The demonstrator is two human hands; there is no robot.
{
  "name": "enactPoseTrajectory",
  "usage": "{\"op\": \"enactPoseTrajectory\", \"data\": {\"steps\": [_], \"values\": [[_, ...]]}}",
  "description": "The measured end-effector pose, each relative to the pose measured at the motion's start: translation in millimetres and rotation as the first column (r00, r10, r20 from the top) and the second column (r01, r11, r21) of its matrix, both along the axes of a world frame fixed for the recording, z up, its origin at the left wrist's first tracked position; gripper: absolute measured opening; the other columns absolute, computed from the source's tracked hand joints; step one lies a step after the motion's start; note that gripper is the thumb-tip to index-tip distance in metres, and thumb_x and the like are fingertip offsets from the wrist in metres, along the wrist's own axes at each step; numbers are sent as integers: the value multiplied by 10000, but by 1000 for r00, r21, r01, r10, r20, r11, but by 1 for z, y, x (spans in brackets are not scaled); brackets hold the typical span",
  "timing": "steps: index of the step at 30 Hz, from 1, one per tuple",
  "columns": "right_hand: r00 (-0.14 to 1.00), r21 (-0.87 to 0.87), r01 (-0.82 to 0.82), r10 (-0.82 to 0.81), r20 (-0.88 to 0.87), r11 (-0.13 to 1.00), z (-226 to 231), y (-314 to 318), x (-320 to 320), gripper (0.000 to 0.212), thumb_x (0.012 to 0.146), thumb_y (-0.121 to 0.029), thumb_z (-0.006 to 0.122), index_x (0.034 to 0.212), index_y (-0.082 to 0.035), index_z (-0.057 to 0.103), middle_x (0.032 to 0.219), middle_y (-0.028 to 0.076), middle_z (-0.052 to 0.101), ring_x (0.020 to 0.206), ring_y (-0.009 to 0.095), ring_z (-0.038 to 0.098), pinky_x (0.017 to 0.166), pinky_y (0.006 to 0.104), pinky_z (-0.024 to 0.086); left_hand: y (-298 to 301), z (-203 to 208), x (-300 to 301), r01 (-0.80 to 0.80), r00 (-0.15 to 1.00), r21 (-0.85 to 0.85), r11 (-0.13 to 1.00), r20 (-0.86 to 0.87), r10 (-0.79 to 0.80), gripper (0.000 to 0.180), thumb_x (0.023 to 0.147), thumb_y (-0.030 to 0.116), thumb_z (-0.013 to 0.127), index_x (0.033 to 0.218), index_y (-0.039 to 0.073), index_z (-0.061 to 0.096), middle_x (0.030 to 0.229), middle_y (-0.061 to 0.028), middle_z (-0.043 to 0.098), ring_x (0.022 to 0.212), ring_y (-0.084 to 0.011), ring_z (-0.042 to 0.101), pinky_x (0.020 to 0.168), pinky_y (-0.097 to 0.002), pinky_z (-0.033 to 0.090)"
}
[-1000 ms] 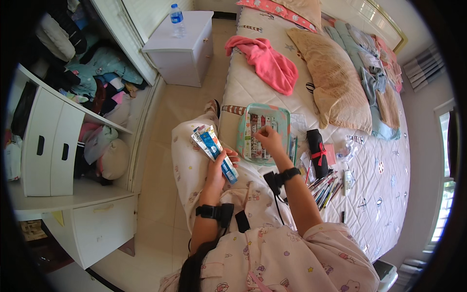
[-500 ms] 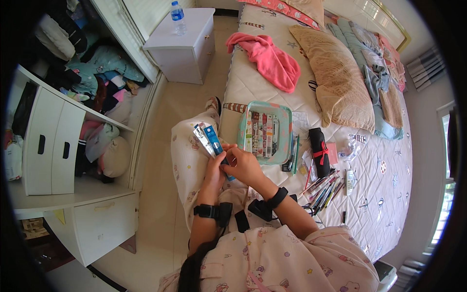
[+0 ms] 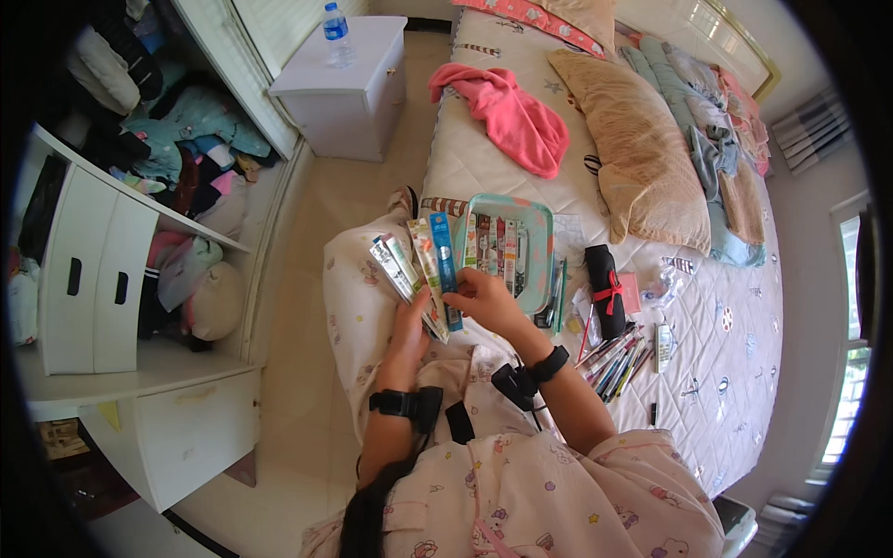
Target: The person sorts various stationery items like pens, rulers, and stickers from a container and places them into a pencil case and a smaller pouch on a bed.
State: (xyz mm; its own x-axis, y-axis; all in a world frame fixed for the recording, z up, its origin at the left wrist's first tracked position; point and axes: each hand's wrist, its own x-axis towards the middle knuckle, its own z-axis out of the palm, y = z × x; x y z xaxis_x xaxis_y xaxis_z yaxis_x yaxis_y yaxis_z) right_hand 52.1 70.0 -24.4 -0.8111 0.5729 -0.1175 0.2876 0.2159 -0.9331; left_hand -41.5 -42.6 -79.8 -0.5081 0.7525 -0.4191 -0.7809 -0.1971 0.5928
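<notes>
My left hand (image 3: pixel 407 327) is closed round a fan of slim, flat packets (image 3: pixel 394 267), white with coloured print, held over my lap. Beside them in the fan stands a pale packet with green and yellow print (image 3: pixel 424 253). My right hand (image 3: pixel 487 299) pinches a slim blue packet (image 3: pixel 444 253) by its lower part, upright at the right side of the fan. What the packets contain is hidden. Just beyond my right hand, on the bed, sits a teal plastic basket (image 3: pixel 550 251) with a row of similar slim packets (image 3: pixel 498 244) inside.
Right of the basket lie a black roll-up case with a red ribbon (image 3: pixel 606 290), a pile of pens (image 3: pixel 619 365) and a white tube (image 3: pixel 663 348). Further off are a pink cloth (image 3: pixel 507 121) and a tan pillow (image 3: pixel 642 158). A white nightstand (image 3: pixel 344 107) holds a water bottle (image 3: pixel 337 37).
The packets in my hands have spread into a wider fan, bringing the green and yellow one into sight. My right hand has moved slightly right with the blue packet, now more upright.
</notes>
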Motion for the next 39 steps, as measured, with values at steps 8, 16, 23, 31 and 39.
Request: {"op": "enactPoseTrajectory", "data": {"steps": [8, 16, 23, 31, 39], "values": [[999, 136, 22, -27, 41, 990, 3, -14, -6, 219, 746, -135, 606, 855, 37, 529, 692, 152, 610, 597, 234, 610, 547, 323, 465, -6, -2, -1, 21, 998, -55, 998, -62, -24, 333, 882, 144, 466, 1179, -5, 437, 1073, -118, 539, 920, -214, 557, 788, -334, 461], [981, -174, 109, -135, -142, 979, 11, -22, -9, 276, 913, -171, 384, 1036, 26, 532, 716, 49, 592, 549, 69, 454, 510, 210, 372, -7, 9, -5, 62, 997, -71, 996, -47, -65, 198, 859, 150, 475, 1008, 26, 512, 987, -102, 579, 824, -192, 579, 645, -305, 470], [940, -585, 27, -220, -262, 811, 1, 0, 4, 318, 923, -235, 376, 1047, -18, 573, 687, -29, 452, 578, 80, 326, 537, 203, 267, -7, 17, -5, 90, 992, -55, 994, -88, -94, 190, 859, 162, 466, 997, 33, 496, 979, -113, 582, 847, -219, 595, 626, -288, 457], [949, -544, 260, -314, -7, 798, -36, 62, 26, 156, 816, -135, 559, 912, -13, 574, 791, -21, 536, 761, 71, 466, 690, 206, 358, -5, 14, -4, 80, 994, -39, 996, -76, -83, 176, 841, 179, 510, 972, 62, 506, 957, -107, 589, 818, -207, 600, 610, -288, 458], [959, -150, 147, -104, 264, 978, -85, 109, 26, 203, 701, -165, 642, 796, 10, 602, 677, 61, 600, 562, 151, 560, 532, 288, 455, -5, 13, -4, 98, 992, -19, 995, -82, -99, 171, 843, 183, 512, 969, 68, 505, 946, -99, 586, 817, -207, 602, 603, -288, 461]]}}
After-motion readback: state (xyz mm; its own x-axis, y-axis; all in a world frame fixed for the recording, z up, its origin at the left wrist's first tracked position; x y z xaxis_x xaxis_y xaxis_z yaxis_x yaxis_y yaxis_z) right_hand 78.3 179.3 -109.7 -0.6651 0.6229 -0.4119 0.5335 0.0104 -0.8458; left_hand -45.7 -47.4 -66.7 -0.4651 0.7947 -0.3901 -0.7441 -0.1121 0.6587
